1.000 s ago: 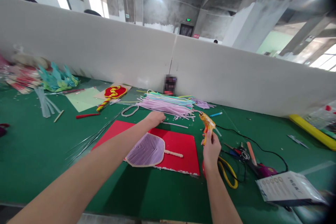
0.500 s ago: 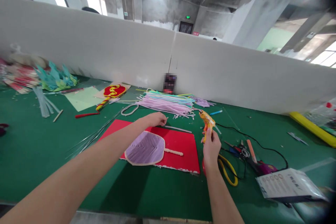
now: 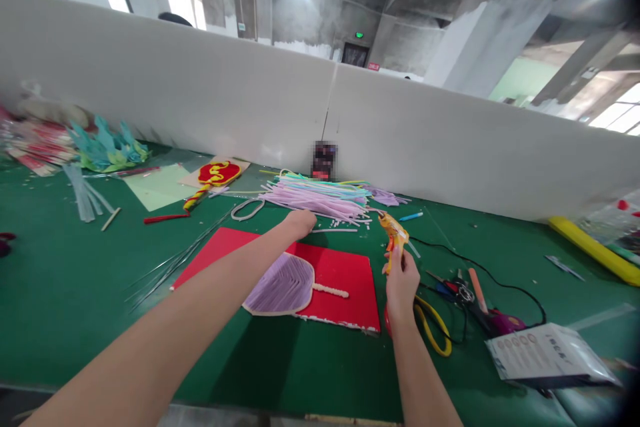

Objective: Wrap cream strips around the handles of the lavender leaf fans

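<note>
My left hand (image 3: 302,223) is closed around one end of a pale pipe cleaner (image 3: 335,230), just beyond the far edge of the red board (image 3: 350,267). Its fingertips are mostly hidden from me. In my right hand (image 3: 403,280) is a yellow hot glue gun (image 3: 393,233), gripped by the handle with the nozzle pointing up and left. On the red board lies a purple fan (image 3: 285,283) with a cream rim and a cream handle (image 3: 330,290); my left forearm covers part of it. Behind my left hand is a pile of lilac and mint pipe cleaners (image 3: 315,197).
Yellow-handled scissors (image 3: 435,330), a black cord (image 3: 480,263) and a white packet (image 3: 550,353) lie at right. To the left are a red-and-yellow fan (image 3: 219,173), a pale green sheet (image 3: 157,188) and thin wires (image 3: 185,253). A white partition (image 3: 200,87) stands behind.
My left hand has moved slightly away from me with the pipe cleaner, off the red board toward the pile. The glue gun has stayed nearly in place.
</note>
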